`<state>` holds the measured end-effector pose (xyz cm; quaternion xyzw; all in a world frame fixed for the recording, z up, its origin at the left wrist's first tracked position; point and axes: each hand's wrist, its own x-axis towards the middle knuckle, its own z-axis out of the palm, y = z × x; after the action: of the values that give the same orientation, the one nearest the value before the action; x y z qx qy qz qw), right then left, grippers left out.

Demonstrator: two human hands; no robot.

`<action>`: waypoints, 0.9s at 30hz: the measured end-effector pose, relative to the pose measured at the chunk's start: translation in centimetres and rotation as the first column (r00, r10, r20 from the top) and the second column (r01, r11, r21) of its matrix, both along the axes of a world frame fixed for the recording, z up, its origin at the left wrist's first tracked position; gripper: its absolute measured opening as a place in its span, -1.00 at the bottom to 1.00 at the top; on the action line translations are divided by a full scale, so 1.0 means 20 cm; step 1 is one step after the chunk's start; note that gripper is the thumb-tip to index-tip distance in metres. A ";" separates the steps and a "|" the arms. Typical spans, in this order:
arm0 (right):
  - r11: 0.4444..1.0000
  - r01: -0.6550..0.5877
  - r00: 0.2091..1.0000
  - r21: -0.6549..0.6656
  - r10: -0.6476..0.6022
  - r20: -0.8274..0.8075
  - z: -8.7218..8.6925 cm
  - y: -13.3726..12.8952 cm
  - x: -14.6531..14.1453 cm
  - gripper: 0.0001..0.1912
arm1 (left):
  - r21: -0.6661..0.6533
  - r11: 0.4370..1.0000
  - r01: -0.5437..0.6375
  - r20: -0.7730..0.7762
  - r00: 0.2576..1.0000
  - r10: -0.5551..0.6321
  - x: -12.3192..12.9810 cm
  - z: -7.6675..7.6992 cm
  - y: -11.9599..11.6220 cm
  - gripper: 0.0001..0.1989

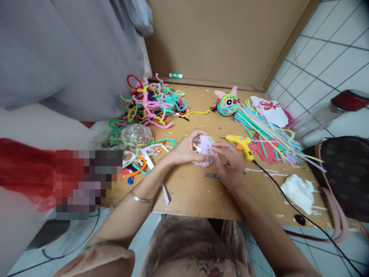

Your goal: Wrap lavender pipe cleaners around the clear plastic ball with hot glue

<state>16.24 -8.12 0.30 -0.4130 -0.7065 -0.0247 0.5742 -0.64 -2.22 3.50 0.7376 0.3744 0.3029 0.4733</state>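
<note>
Globe (197, 147), clear and faceted, is in your hands near the middle of the table (187, 192), with lilac strips (205, 149) running over its front. Left hand (184, 148) grasps it from the left side, fingers over the top, thumb low on the front. Right hand (230, 161) is at the globe's right side, fingertips bunched against the edge of the strips; can't tell whether you've pinched one or are only pressing.

Small dark metal tool (211, 175) lies just below the globe, one end hidden by your right hand. Yellow glue gun (245, 143) lies to the right of the globe, nozzle pointing left, black cord (273, 179) trailing off toward your lower right. Red cut-out (264, 151) sits beside it, partly under the loose bundle of coloured stems (265, 129).

Finished-looking figure (227, 105), pink ears and red nose, stands at the bundle's far end. On your left: second clear globe (137, 134), with a tangled heap of fuzzy stems (152, 100) behind it. Crumpled white tissue (298, 192) is near the right edge of the table.
</note>
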 end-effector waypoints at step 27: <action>0.998 0.031 0.998 -0.060 -0.029 0.049 0.01 0.00 0.00 -0.90 | 0.028 1.000 0.002 0.003 1.000 -0.002 -0.01 -0.02 0.01 -0.32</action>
<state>16.26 -8.12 0.43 -0.4400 -0.7143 -0.0218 0.5438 -0.79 -2.08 3.11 0.7439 0.3686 0.3090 0.4639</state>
